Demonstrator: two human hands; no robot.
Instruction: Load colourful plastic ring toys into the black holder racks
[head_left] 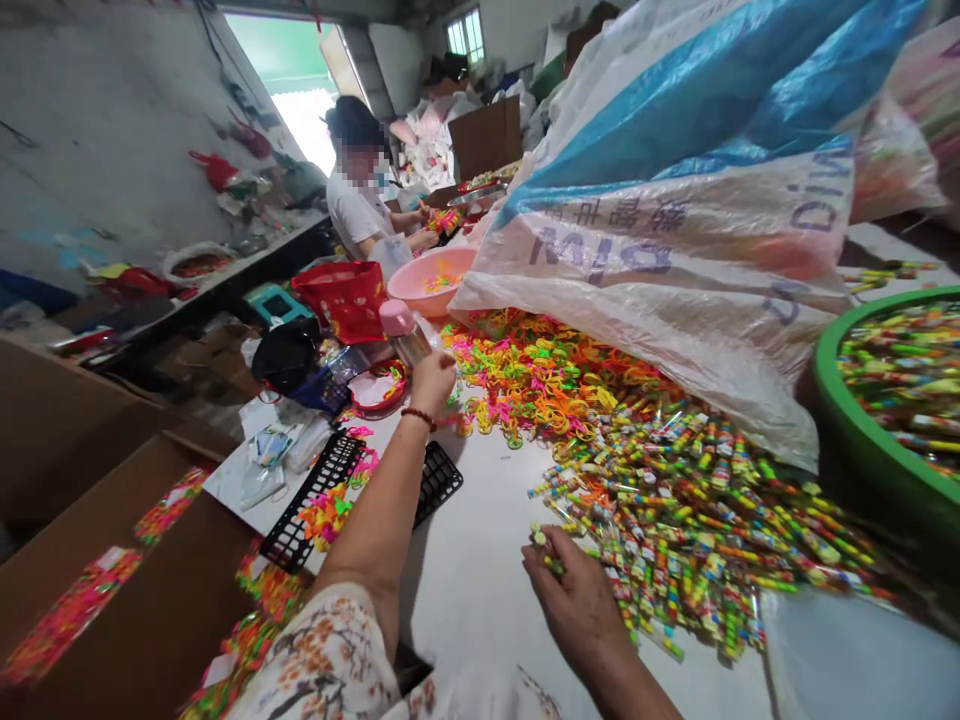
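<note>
My left hand (433, 385), with a beaded bracelet at the wrist, is stretched forward beside a pink-capped bottle (397, 318) and the left end of a heap of bright plastic pieces (544, 385). Its fingers look curled, and what they hold, if anything, is hidden. Closer to me, my right hand (581, 595) is at the left edge of a pile of small, clear, candy-filled tubes (697, 520). Thumb and fingers are bent around a tube that shows partly between them. Under my left forearm lie black grid trays (439, 480), with coloured pieces (326, 515) on one.
A large white and blue sack (675, 200) leans behind the heaps. At right stands a green tub (829, 360) full of tubes. Cardboard boxes (112, 600) with packed pieces are at lower left. Another person (360, 205) works beyond a pink basin (427, 285).
</note>
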